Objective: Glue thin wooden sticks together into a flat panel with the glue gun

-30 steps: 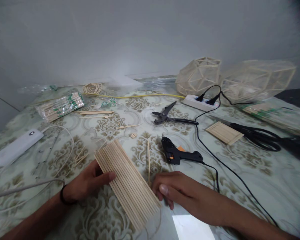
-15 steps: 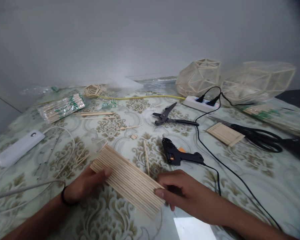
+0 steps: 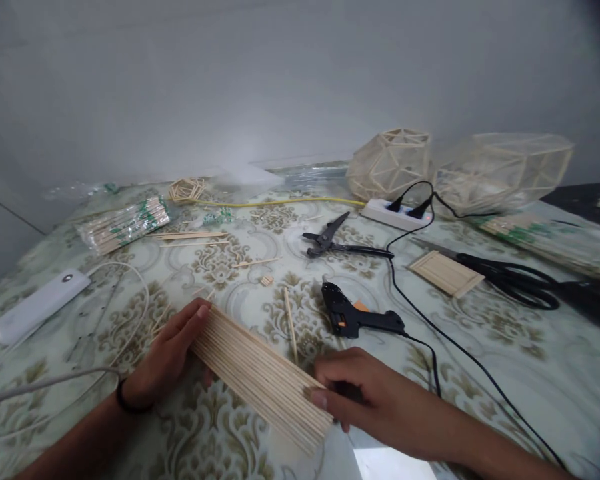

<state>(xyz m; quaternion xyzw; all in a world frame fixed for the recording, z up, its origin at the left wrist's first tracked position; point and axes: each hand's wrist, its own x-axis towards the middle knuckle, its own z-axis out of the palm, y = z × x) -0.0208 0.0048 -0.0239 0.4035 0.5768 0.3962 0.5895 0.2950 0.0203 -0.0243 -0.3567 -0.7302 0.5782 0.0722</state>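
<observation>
While both hands are on the stick panel, it's worth looking at how it sits: on the person's side of the glue gun and off to its left, long axis running from the far-left corner down toward the near right. So it slants, with one end by each hand. The right hand is the closer one to the glue gun, just on the near side of it, thumb pressed on top of that end of the panel and fingers curled at the edge, partly hidden. The left hand is well left of the gun, pinching the other end, thumb up top and a fingertip peeking out underneath. Can't tell how hard either one is squeezing, or whether the panel touches the tablecloth.

Material-wise, the panel is pale, thin round sticks laid side by side, so it's ribbed lengthwise, and the near-right end looks a bit uneven. A loose stick lies just left of the gun. The gun itself is black plastic with orange bits. Beyond it are dark metal snips; to its right, a small flat wooden rectangle next to black-handled scissors. Way behind it, a faceted stick frame with see-through panels.
</observation>
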